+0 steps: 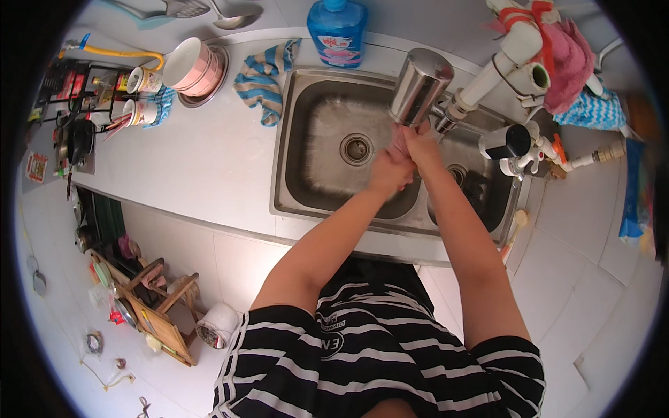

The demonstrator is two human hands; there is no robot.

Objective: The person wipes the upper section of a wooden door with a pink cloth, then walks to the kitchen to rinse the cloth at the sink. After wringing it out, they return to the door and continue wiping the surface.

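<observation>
Both hands are over the divider of a double stainless steel sink [319, 151], close below a shiny metal faucet heater [421, 86]. My left hand [392, 171] is closed around the lower end of a wet pink cloth [400, 143]. Higher up, my right hand [422, 143] grips the same cloth just under the heater's lower end, which partly hides the fingers. The large basin's drain [357, 149] lies left of the hands. Beneath the right forearm, the small basin shows part of its drain and a dark item.
A blue soap bottle [337, 34] stands behind the sink. On the left counter are a striped cloth [266, 78], stacked pink bowls [193, 70] and patterned cups [140, 112]. White pipes [478, 89] and a black-and-white tap fitting [504, 142] border the right side. A white bucket [219, 324] stands on the floor.
</observation>
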